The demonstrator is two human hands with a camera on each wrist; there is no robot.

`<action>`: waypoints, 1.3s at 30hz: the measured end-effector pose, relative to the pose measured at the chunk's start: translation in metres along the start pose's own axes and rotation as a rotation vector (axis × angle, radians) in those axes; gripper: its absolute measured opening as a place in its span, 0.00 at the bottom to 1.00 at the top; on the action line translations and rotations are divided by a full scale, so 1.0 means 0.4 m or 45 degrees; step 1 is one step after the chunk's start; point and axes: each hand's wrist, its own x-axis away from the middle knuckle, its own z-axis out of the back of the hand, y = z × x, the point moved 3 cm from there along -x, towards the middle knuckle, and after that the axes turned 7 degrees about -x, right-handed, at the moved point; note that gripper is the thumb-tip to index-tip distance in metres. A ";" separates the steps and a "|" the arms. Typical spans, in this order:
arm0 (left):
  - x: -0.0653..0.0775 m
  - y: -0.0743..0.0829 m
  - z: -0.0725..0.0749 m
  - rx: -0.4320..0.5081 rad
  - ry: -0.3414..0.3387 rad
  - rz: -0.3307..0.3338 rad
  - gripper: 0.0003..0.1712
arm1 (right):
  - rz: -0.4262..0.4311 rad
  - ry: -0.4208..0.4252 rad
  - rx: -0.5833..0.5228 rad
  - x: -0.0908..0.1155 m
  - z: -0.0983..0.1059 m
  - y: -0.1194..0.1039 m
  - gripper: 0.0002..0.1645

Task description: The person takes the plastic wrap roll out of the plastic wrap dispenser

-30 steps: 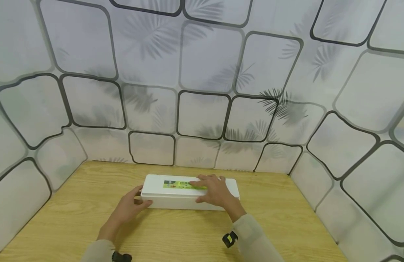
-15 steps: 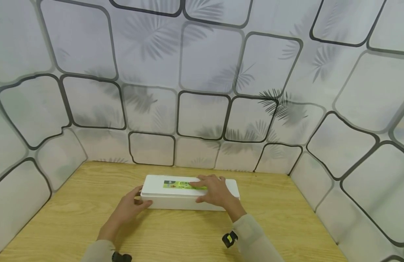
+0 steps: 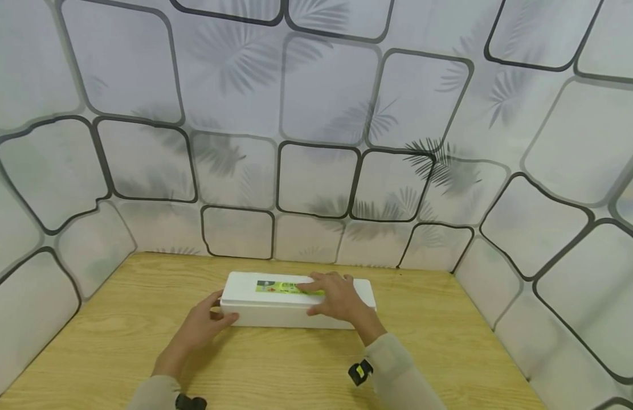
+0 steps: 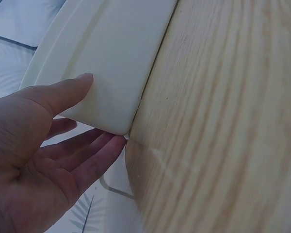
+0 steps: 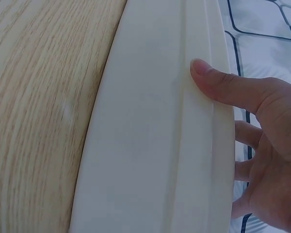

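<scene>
A long white box (image 3: 275, 316) with a fitted lid (image 3: 239, 290) lies lengthwise on the wooden table. A green and yellow label (image 3: 267, 287) is stuck on the lid, partly hidden under my right fingers. My left hand (image 3: 199, 324) holds the left end, its thumb on the front face and its fingers at the end wall. In the left wrist view those fingertips (image 4: 119, 141) reach the bottom corner beside the tabletop. Over the right half, my right hand (image 3: 339, 299) grips the lid, fingers spread across its top and thumb (image 5: 203, 68) at its front rim.
The light wooden table (image 3: 275, 370) runs back to a curtain (image 3: 316, 182) patterned with rounded squares and leaf shapes, which also rises at both sides. A dark strap piece (image 3: 360, 373) sits at the right sleeve, another (image 3: 190, 402) at the left.
</scene>
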 end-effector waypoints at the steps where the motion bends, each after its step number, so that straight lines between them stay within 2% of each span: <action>1: 0.000 0.000 0.000 -0.001 0.000 0.000 0.45 | 0.001 -0.001 0.001 0.000 0.001 0.000 0.36; 17: -0.004 0.002 -0.003 -0.045 0.016 -0.011 0.43 | 0.007 0.006 0.029 -0.002 0.018 -0.006 0.37; 39: -0.002 0.001 0.000 -0.011 0.018 -0.014 0.43 | -0.010 0.010 0.024 0.006 0.042 0.001 0.35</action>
